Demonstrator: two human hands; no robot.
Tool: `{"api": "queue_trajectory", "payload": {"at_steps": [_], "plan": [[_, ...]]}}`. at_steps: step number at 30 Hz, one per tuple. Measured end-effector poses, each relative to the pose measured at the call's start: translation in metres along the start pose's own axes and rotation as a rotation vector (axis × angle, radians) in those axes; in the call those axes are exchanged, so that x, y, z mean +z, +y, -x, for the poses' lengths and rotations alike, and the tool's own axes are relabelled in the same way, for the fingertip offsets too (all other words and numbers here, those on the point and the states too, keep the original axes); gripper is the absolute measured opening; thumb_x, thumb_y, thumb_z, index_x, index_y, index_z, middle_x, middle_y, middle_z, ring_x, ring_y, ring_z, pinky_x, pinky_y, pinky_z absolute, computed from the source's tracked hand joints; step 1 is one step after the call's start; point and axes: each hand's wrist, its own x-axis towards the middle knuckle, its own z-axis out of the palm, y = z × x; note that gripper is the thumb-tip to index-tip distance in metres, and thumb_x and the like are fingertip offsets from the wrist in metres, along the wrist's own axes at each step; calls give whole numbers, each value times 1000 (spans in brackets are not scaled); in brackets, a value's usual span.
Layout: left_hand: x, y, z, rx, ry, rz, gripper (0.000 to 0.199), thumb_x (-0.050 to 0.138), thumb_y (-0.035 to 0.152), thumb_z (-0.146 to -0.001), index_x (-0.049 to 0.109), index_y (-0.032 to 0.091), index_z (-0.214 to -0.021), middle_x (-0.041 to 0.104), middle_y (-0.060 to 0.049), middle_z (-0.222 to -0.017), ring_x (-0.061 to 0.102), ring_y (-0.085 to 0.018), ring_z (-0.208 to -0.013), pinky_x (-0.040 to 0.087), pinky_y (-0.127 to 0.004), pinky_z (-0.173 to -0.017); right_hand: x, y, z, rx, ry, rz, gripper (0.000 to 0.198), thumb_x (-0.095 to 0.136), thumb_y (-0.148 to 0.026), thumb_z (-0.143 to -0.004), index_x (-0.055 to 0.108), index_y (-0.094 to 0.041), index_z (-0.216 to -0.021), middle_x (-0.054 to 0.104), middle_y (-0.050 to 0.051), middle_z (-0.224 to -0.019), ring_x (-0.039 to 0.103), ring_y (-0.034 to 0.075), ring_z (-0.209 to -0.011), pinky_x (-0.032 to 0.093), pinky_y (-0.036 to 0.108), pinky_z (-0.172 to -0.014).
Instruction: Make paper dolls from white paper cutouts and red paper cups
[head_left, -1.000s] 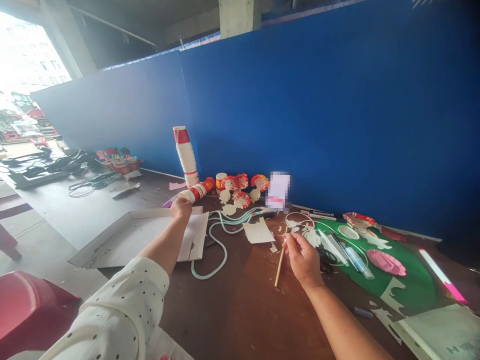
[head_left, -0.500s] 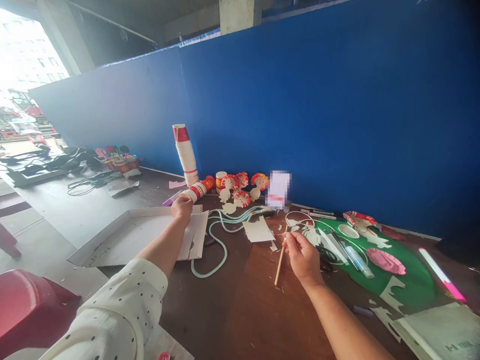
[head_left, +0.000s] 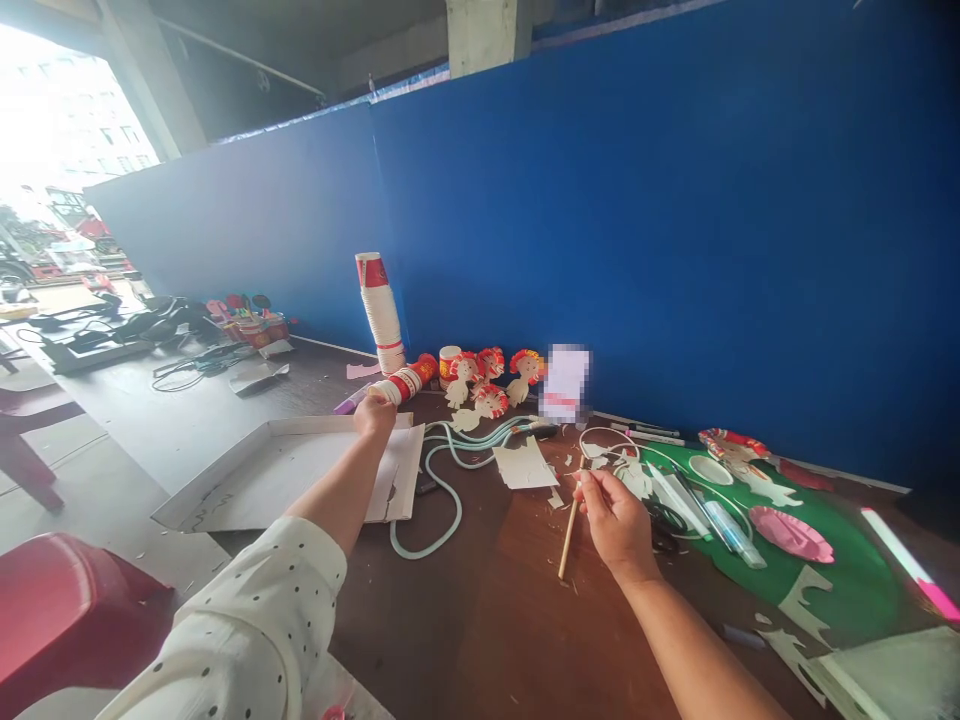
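My left hand [head_left: 375,415] reaches over the cardboard tray [head_left: 292,470] and is closed round the near end of a stack of red and white paper cups [head_left: 409,382] lying on its side. My right hand [head_left: 616,520] is held in a pinch at the centre right. Its fingertips are beside a thin wooden stick [head_left: 570,535]; whether they hold it or something tiny is hidden. Close by lie a cream card piece [head_left: 526,464] and paper scraps. Beyond them are several cut-out paper figures with red ruffled heads [head_left: 491,402].
A tall stack of cups [head_left: 381,315] stands against the blue partition [head_left: 637,220]. A pale cable [head_left: 457,500] loops across the table. At right, a green sheet [head_left: 855,570] bears markers, a pink paper piece [head_left: 791,533] and scraps. A red stool [head_left: 82,620] is at lower left.
The whole view has shifted slightly, with things appearing a little further right. Both hands keep about the same places and grips relative to the table.
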Motion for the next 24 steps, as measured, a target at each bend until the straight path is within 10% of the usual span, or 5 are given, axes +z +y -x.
{"api": "queue_trajectory", "payload": {"at_steps": [17, 24], "plan": [[3, 0, 7, -31, 7, 33, 7, 68, 19, -69, 67, 15, -75, 68, -11, -78, 66, -28, -84, 50, -34, -76, 0, 1, 1, 15, -2, -7, 42, 48, -57, -88, 71, -21, -87, 71, 4, -69, 65, 20, -60, 50, 30, -63], [10, -3, 2, -15, 30, 84, 28, 67, 23, -75, 69, 12, -101, 70, -14, -95, 65, -27, -93, 48, -33, -82, 0, 1, 0, 30, -16, -16, 42, 48, -57, -88, 71, -21, -87, 71, 5, -70, 66, 21, -64, 50, 30, -64]]}}
